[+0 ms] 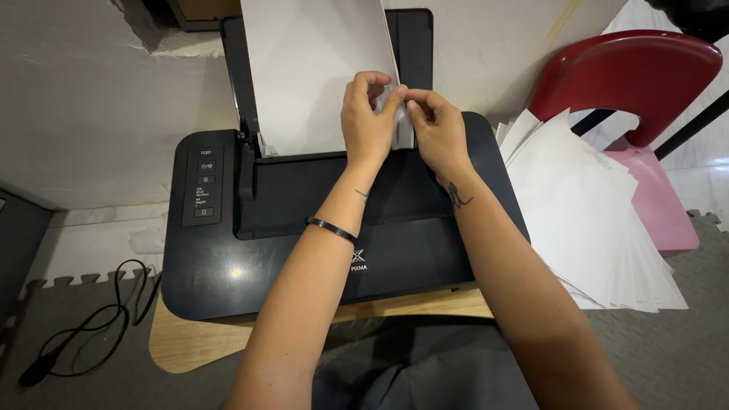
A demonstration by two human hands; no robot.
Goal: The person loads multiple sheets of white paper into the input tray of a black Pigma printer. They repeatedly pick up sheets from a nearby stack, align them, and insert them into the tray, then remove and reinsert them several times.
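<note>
Both hands are pinching the right edge of the white paper standing in the black printer's far tray — left hand and right hand closed together on it. Paper is sitting loaded; edge-fiddling looks unfinished — a loose sheet stack is waiting right.

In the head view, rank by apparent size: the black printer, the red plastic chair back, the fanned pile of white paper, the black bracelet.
1. Black printer
2. Fanned pile of white paper
3. Red plastic chair back, partly cut off and farther away, so unsure against the pile
4. Black bracelet
</note>
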